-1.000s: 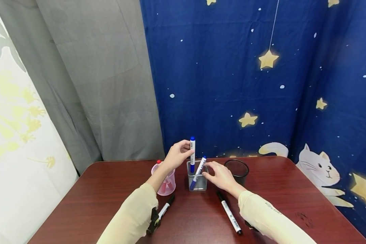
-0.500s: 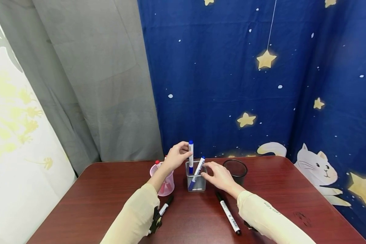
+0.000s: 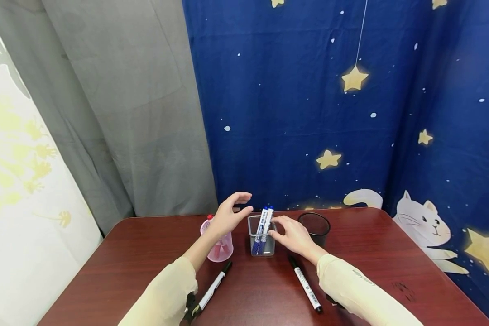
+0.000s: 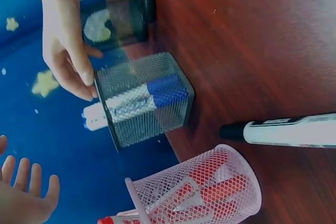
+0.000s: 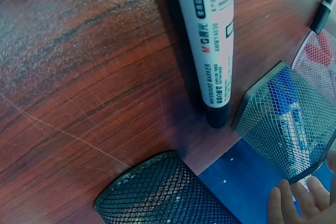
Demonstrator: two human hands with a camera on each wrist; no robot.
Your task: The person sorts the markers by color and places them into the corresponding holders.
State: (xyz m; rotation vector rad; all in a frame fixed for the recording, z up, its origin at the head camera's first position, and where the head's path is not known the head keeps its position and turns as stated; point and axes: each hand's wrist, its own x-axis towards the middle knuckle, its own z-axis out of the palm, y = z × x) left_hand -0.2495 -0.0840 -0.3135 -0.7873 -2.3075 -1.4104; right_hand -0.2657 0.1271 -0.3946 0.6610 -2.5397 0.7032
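Observation:
Two blue-capped whiteboard markers [image 3: 264, 225] lean side by side in the square grey mesh pen holder [image 3: 268, 251], caps showing through its wall. My right hand [image 3: 295, 235] holds the holder by its right rim; in the left wrist view, the right hand's [image 4: 63, 40] thumb and fingers meet at that rim. My left hand [image 3: 229, 215] hovers left of the holder, above the pink cup, fingers spread and holding nothing. The pink mesh cup [image 3: 221, 253] has red markers [image 4: 207, 187] inside it. In the right wrist view the square holder [image 5: 289, 124] stands beyond a white marker.
On the right, behind my right wrist, stands a round black mesh cup [image 3: 315, 224]. Two black-capped whiteboard markers lie on the dark red table [image 3: 252, 294]: a left marker [image 3: 213, 288] near my left sleeve and a right marker [image 3: 307, 287]. Curtains [image 3: 269, 113] hang behind the table's far edge.
My left hand has let go of the blue marker it held upright, which dropped into the square holder beside the other. The left hand has drawn back slightly left; the right hand stays.

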